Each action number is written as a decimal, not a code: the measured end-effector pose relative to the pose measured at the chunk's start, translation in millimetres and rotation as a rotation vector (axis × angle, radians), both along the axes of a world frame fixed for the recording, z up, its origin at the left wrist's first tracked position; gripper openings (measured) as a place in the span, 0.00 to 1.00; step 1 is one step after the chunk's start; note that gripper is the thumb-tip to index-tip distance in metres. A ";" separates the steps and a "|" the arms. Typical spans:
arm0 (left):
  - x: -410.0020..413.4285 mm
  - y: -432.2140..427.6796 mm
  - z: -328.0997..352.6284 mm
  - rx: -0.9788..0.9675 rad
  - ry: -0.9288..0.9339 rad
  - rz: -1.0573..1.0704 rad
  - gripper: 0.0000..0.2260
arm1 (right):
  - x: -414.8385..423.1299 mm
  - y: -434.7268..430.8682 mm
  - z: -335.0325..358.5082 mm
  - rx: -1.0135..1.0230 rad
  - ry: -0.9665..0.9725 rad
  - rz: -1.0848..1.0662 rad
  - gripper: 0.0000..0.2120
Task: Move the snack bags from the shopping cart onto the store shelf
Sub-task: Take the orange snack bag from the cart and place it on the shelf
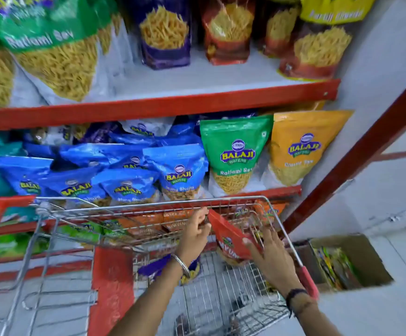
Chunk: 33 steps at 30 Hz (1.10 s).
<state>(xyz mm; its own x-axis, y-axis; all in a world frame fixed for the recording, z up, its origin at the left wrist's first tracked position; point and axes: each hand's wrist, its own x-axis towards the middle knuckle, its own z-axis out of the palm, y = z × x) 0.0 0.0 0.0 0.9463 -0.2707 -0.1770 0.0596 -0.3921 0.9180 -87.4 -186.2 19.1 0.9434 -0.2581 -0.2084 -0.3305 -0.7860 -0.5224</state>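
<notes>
Holding the red snack bag (229, 235) over the shopping cart (221, 289), near the store shelf (148, 105); left grip (197, 230) pinches its top corner; right grip (271, 257) clasps its lower edge.

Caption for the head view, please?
A red snack bag held by left hand and right hand over the wire cart, before stocked shelves.

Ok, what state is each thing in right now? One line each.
red bag: tilted, held over the cart by both hands
left hand: pinches the bag's top
right hand: holds its lower edge
cart: nearly emptied
purple bag: lying inside cart
box: open
shelf: stocked
</notes>
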 end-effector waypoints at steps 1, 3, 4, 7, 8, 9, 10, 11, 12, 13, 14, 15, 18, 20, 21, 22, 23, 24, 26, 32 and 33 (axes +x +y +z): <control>0.0 -5.6 -11.6 -0.011 0.076 0.023 0.20 | 0.6 -1.9 -9.1 0.022 0.063 -0.038 0.32; 3.0 -15.9 -31.7 0.034 0.198 0.022 0.24 | 0.7 -3.5 -26.0 0.074 0.152 -0.079 0.33; 5.4 -20.7 -41.1 0.091 0.264 0.019 0.26 | 0.5 -5.1 -35.2 0.107 0.209 -0.088 0.32; 29.0 -28.9 -84.1 0.202 0.361 0.032 0.23 | 9.7 -9.7 -64.8 0.237 0.303 -0.164 0.27; 38.2 -32.7 -95.8 0.211 0.346 0.036 0.19 | 14.8 -12.2 -72.1 0.270 0.309 -0.199 0.26; 47.0 -37.5 -106.7 0.214 0.336 0.033 0.17 | 18.9 -15.5 -79.9 0.296 0.323 -0.235 0.25; 55.4 -42.3 -115.5 0.196 0.345 0.027 0.17 | 22.2 -18.3 -85.8 0.315 0.334 -0.255 0.24; 63.3 -46.5 -120.2 0.162 0.368 0.034 0.17 | 24.4 -20.8 -92.4 0.322 0.347 -0.269 0.22; 71.1 -49.7 -127.4 0.145 0.377 0.031 0.17 | 25.5 -22.6 -97.1 0.328 0.352 -0.279 0.20; 76.8 -51.6 -139.4 0.142 0.388 0.018 0.16 | 25.8 -25.0 -103.8 0.339 0.363 -0.291 0.18; 80.9 -53.2 -143.0 0.155 0.398 0.004 0.16 | 25.1 -26.6 -108.7 0.350 0.375 -0.296 0.16; 83.4 -52.2 -157.7 0.183 0.411 -0.007 0.15 | 24.4 -27.6 -112.7 0.361 0.382 -0.293 0.15; 81.5 -50.1 -174.8 0.214 0.464 0.014 0.15 | 23.6 -29.1 -122.7 0.376 0.366 -0.288 0.15; 77.1 -50.2 -152.2 0.255 0.443 0.026 0.18 | 23.9 -29.0 -126.4 0.353 0.349 -0.297 0.14; 75.5 -49.7 -147.4 0.283 0.443 0.019 0.16 | 23.4 -29.1 -128.8 0.347 0.340 -0.308 0.14; 75.0 -49.8 -147.3 0.301 0.442 0.019 0.14 | 23.2 -29.6 -129.8 0.349 0.322 -0.323 0.13; 73.0 -49.7 -144.7 0.303 0.439 0.033 0.13 | 22.6 -31.0 -131.0 0.353 0.300 -0.342 0.12; 70.3 -50.3 -137.3 0.291 0.427 0.053 0.12 | 21.9 -32.7 -130.3 0.356 0.272 -0.361 0.09; 62.9 -51.1 -127.1 0.235 0.400 0.079 0.13 | 21.5 -36.6 -123.8 0.393 0.214 -0.401 0.08; 41.0 -49.6 -49.8 -0.071 0.304 0.202 0.18 | 19.6 -42.4 -69.6 0.804 -0.123 -0.456 0.04; 38.5 -47.9 -37.0 -0.121 0.301 0.239 0.15 | 20.6 -43.1 -56.7 0.858 -0.167 -0.465 0.03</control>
<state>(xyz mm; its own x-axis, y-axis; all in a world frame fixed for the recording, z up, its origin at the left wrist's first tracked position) 38.5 -47.9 -37.0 0.8960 -0.0851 -0.4359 0.4090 -0.2246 0.8845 -66.7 -229.3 -37.6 0.8206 -0.4341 -0.3718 -0.3808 0.0700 -0.9220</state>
